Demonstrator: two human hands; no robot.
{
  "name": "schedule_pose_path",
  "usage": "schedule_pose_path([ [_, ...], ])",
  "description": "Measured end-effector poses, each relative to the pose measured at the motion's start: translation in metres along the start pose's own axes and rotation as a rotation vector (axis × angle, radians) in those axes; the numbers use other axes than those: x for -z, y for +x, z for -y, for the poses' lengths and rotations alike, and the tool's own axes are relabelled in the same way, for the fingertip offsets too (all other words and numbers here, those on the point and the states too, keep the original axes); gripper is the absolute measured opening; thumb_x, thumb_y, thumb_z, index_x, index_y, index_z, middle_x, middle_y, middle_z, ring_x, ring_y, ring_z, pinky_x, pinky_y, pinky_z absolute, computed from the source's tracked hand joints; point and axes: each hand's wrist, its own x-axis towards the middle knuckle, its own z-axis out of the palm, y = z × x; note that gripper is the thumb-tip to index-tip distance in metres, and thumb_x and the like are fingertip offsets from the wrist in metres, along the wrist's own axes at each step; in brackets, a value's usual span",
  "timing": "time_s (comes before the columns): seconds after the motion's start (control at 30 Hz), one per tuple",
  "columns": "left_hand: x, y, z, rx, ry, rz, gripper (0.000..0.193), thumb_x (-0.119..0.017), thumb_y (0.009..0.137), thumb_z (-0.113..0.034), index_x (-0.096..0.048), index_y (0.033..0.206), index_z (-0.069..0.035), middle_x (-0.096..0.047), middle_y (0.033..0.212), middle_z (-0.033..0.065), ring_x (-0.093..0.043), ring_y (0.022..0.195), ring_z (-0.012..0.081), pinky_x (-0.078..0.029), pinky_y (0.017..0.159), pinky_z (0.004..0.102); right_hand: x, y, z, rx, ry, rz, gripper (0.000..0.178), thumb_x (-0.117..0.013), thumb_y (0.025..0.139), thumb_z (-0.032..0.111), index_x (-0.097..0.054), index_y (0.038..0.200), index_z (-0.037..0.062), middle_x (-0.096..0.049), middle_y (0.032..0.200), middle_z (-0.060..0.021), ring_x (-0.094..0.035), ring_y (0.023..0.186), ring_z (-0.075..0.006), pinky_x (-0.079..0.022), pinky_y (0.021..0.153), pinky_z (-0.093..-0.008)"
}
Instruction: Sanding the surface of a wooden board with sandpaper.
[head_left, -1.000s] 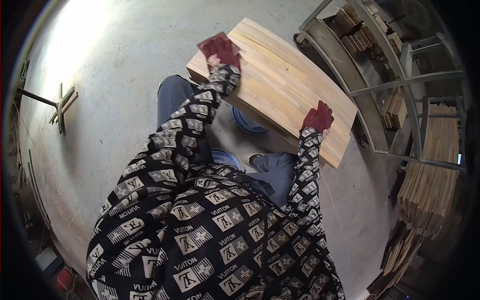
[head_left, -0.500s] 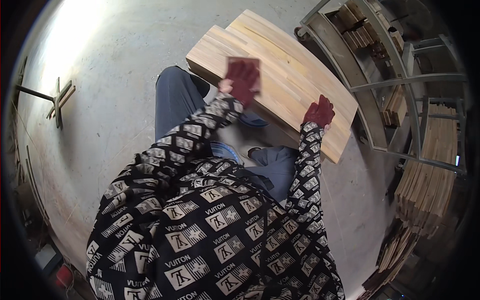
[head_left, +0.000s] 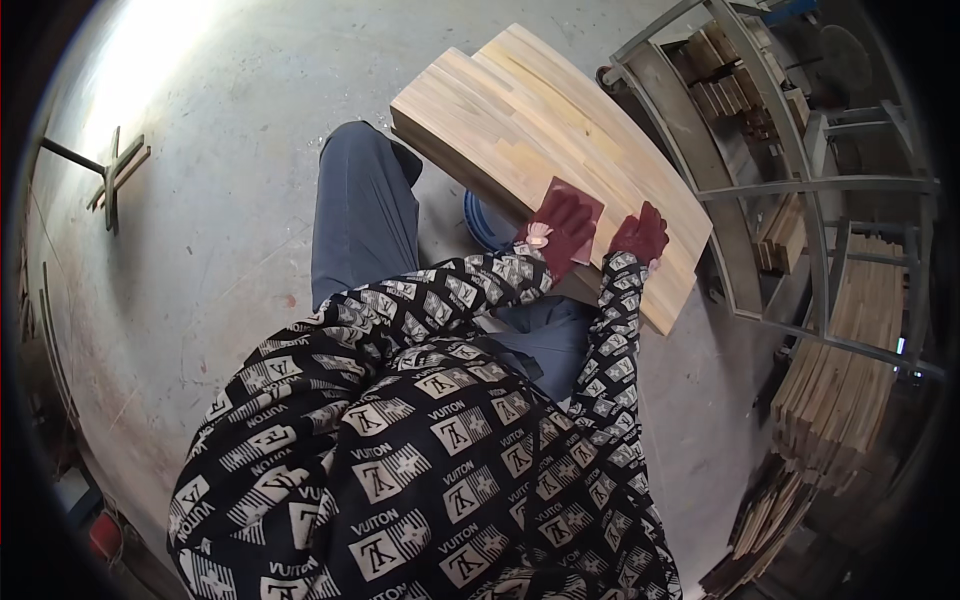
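A thick pale wooden panel (head_left: 510, 110) made of joined strips lies across in front of my legs. My left hand (head_left: 562, 225), in a dark red glove, presses a flat reddish sheet that looks like sandpaper (head_left: 585, 203) against the panel's top, close to its near edge. Just to the right, my right hand (head_left: 640, 236), also gloved in dark red, rests on the panel with its fingers extended and slightly bent. The sheet's underside is hidden.
Something round and blue (head_left: 485, 220) shows partly beneath the panel. A metal rack (head_left: 790, 187) with wood pieces stands close at the right, stacked wooden boards (head_left: 840, 375) beyond it. A metal cross-shaped foot (head_left: 115, 185) stands on the floor at left.
My left hand has slid the sheet rightward and nearer along the panel, from its left part to beside my right hand. The right hand stays on the panel.
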Motion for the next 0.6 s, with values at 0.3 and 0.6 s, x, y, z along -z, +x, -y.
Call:
schedule_pose_path([
  [0.3,0.095,-0.044,0.157,0.407,0.258,-0.117,0.065,-0.066,0.085,-0.034,-0.051,0.143,-0.009,-0.045,0.152,0.0174,-0.039,0.141,0.0405,-0.026,0.121,0.0519,-0.003,0.006,0.006,0.043,-0.024,-0.049,0.034,-0.064,0.081,0.009,-0.063,0.115,0.0026,-0.065,0.109,-0.0159,-0.06,0.102,-0.0361,-0.046,0.089,-0.0503],
  [0.6,-0.025,-0.018,0.117,0.374,1.471,0.172,0.068,-0.051,0.091,-0.045,-0.04,0.151,-0.015,-0.038,0.158,0.0122,-0.028,0.149,0.0365,-0.013,0.126,0.0498,-0.003,0.01,0.009,0.049,-0.024,-0.034,0.035,-0.064,0.082,0.01,-0.063,0.116,0.0035,-0.065,0.11,-0.0157,-0.06,0.104,-0.0364,-0.046,0.09,-0.0507],
])
